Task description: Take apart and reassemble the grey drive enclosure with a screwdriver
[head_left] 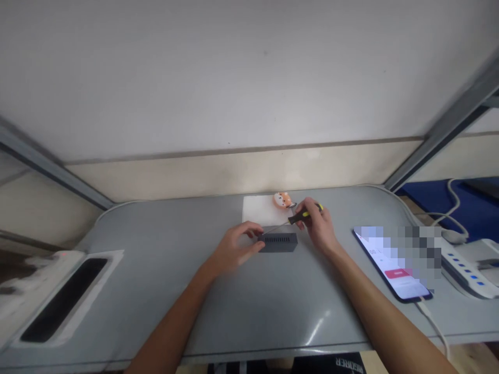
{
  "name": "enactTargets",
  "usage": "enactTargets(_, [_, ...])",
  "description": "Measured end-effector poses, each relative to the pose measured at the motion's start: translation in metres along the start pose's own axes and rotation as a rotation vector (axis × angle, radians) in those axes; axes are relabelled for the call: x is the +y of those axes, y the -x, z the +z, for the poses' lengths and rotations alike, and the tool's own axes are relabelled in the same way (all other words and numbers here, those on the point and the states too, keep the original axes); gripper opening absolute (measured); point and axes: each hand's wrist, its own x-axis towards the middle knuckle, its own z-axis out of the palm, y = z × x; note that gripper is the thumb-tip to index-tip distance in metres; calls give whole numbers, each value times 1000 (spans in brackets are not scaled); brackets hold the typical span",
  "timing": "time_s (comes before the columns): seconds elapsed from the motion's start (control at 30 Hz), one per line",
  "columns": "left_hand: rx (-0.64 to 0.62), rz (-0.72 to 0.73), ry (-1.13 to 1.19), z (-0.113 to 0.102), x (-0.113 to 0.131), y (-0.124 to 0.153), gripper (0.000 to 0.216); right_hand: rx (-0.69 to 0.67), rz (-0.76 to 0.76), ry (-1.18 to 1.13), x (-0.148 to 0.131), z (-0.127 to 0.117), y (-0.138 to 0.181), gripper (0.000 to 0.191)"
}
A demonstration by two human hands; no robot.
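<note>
Between left hand (235,245) and right hand (318,227), gripping a screwdriver (297,218), lies a box (278,242).

**Other things before me**

A white sheet (257,210) lies by the far edge of the grey table (156,270), an orange cartoon figure (282,199) at its right corner. On my right a lit phone (393,265) lies plugged into a white cable (432,324), a power strip (465,267) beside it.

A single head-worn camera looks forward and down from above the near edge of the desk (156,270), facing the wall (234,78) behind it, forearms reaching away.
</note>
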Motion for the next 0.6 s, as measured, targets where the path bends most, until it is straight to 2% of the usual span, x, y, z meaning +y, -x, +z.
enactTargets(0.23, [53, 45, 11, 5, -4, -2, 14, 25, 15, -55, -2, 2, 0, 40])
enactTargets(0.43, [41, 52, 37, 6, -6, -2, 15, 2, -1, -4, -3, 2, 0, 39])
enactTargets(0.6, [48, 39, 46, 6, -6, -2, 17, 6, 9, -46, -2, 1, 0, 42])
